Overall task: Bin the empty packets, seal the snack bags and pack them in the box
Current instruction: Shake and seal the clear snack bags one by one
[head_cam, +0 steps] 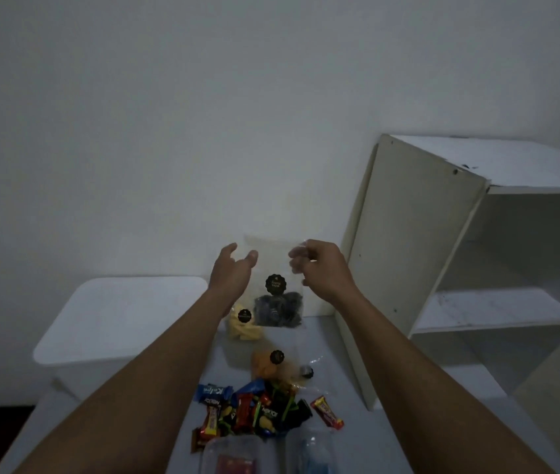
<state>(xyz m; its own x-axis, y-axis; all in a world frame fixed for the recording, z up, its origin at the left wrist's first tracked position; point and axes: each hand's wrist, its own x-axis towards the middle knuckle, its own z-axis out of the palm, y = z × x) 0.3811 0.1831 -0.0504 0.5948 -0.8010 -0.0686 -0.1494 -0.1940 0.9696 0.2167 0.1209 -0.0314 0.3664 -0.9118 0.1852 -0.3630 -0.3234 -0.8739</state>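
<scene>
Clear plastic containers [237,455] sit at the near edge of the worktop [357,439], with a heap of small snack packets [258,413] just behind them. Further back lie an orange-filled bag [266,366] and a yellow-filled bag [244,325]. Both hands are raised toward the far edge, where a clear bag of dark snacks [276,302] stands upright. The right hand [319,268] pinches its top right corner; the left hand [234,271] is spread beside the top left, whether touching I cannot tell. Sealing looks like the step in hand. Next, the left fingers need to catch the opposite corner and press the strip shut. No box is clearly identifiable; a white lidded bin [117,319] stands left
</scene>
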